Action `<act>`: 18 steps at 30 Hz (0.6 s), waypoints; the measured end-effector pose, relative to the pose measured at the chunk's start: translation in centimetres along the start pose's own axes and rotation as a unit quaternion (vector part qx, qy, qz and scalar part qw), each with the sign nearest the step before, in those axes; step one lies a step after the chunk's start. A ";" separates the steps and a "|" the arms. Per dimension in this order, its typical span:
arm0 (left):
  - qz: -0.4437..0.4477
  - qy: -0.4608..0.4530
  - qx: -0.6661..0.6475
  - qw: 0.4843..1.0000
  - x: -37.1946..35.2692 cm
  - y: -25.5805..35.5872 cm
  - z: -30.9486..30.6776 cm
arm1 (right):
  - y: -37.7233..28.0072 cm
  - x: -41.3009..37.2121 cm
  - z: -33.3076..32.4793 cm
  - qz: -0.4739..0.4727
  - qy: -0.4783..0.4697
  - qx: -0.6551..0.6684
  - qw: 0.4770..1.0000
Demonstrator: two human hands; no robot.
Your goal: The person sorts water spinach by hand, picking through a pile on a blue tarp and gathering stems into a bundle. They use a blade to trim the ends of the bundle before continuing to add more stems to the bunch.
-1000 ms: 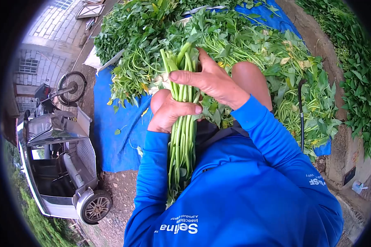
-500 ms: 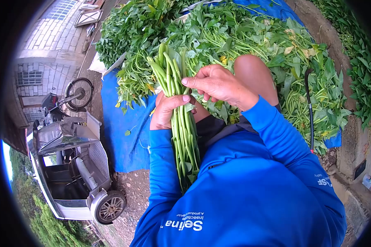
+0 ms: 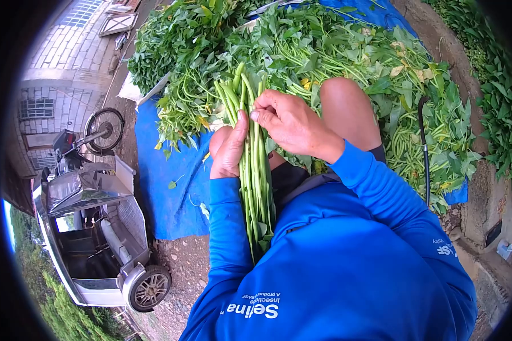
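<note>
A long bundle of water spinach [image 3: 255,190] lies along my front, its pale green stem ends pointing away from me and its leaves near my waist. My left hand [image 3: 230,149] is wrapped around the stems from the left side, with the thumb stretched up along them. At the upper right of the bundle, my right hand [image 3: 293,122] pinches a stem between thumb and forefinger. Its other fingers are curled. Beyond both hands spreads a heap of loose water spinach [image 3: 324,57], with some yellowed leaves in it.
Under the greens lies a blue tarp [image 3: 168,176]. A curved dark tool [image 3: 424,142] rests on the greens at right. A motorcycle with a sidecar [image 3: 94,227] stands on the gravel at left. A concrete ledge [image 3: 483,210] runs along the right.
My left thumb has lifted from across the stems to lie along them. My right fingers have closed more around a stem at the bundle's edge.
</note>
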State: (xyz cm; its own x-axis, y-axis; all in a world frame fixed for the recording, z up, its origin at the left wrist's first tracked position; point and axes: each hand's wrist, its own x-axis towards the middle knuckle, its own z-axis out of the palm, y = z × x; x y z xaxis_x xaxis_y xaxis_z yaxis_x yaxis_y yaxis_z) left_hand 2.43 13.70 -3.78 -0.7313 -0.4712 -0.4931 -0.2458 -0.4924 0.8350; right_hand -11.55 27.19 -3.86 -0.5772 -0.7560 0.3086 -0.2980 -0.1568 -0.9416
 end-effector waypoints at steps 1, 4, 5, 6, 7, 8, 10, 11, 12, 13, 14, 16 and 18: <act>0.010 -0.007 -0.028 1.000 0.2 -0.3 -0.3 | 0.5 0.4 0.4 -0.057 0.024 -0.055 0.997; 0.006 -0.135 -0.001 0.991 -0.7 0.0 0.3 | 0.1 0.6 0.3 -0.047 0.005 -0.017 0.999; -0.020 -0.107 0.004 0.994 -0.8 0.4 0.5 | -0.2 0.6 -0.7 0.040 -0.039 0.014 0.998; -0.012 -0.111 0.009 0.994 -1.0 1.1 1.1 | 0.3 0.6 -1.6 0.043 0.000 0.073 0.996; -0.005 -0.115 0.014 0.993 -1.4 1.8 1.9 | 0.8 0.5 -2.8 0.045 0.039 0.133 0.989; 0.002 -0.119 0.019 0.993 -1.6 2.2 2.3 | 1.4 0.1 -4.2 0.047 0.077 0.192 0.977; 0.032 -0.051 0.074 0.995 -0.5 1.1 -0.5 | 3.6 -2.2 -9.4 0.025 0.231 0.081 0.969; 0.065 -0.015 0.082 0.994 -0.9 1.0 -0.3 | 5.5 -3.8 -12.0 0.064 0.228 0.058 0.970; 0.044 -0.045 0.115 0.991 -0.4 0.9 -1.0 | 8.0 -6.9 -16.0 0.111 0.241 0.015 0.964; 0.067 -0.056 0.091 0.992 -0.5 0.5 -0.7 | 10.0 -11.1 -20.4 0.165 0.265 -0.036 0.949; 0.031 -0.089 0.093 0.991 -1.0 1.1 0.0 | 12.5 -15.4 -23.7 0.262 0.301 -0.084 0.913; 0.059 -0.088 0.108 0.989 -1.0 0.9 0.1 | 13.1 -23.7 -27.0 0.277 0.308 -0.310 0.856; 0.053 -0.082 0.117 0.988 -0.9 0.8 1.3 | 15.0 -29.4 -28.1 0.237 0.306 -0.407 0.827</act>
State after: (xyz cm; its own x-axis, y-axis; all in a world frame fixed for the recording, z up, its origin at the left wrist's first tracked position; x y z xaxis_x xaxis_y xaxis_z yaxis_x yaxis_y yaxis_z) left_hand 2.07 14.74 -2.37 -0.8492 -0.3764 -0.3704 -0.2891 -0.2556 0.9225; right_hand -20.47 64.89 -23.29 -0.9785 -0.1079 0.1759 -0.1977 0.7333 -0.6505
